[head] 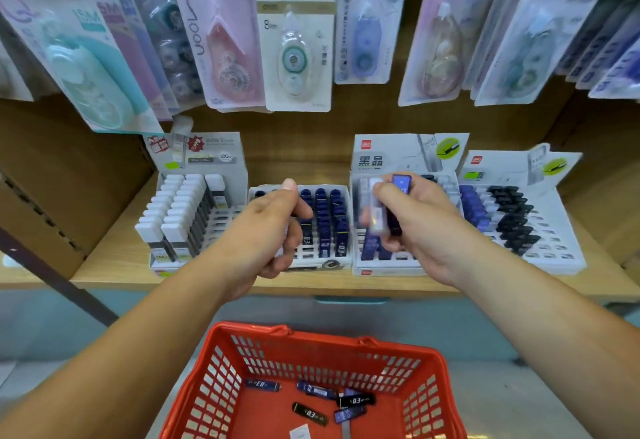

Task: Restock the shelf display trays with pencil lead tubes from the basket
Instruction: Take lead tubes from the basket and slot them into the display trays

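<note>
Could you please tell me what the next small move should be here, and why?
Probably bring the left hand across to pinch one of the tubes that the right hand grips, then slot it into the tray below. The right hand holds several at once, and that tray's front rows show empty slots.

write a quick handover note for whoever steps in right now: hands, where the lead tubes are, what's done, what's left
Right hand: grips a small bunch of lead tubes, blurred, above the third tray.
Left hand: fingers curled over the second tray; cannot tell if it holds a tube.
Basket: about five loose tubes lie on its floor.
Done: all four trays hold rows of tubes.
Left: seat the bunch in hand, empty the basket, and fill the open slots in the far-right tray and far-left tray.
</note>
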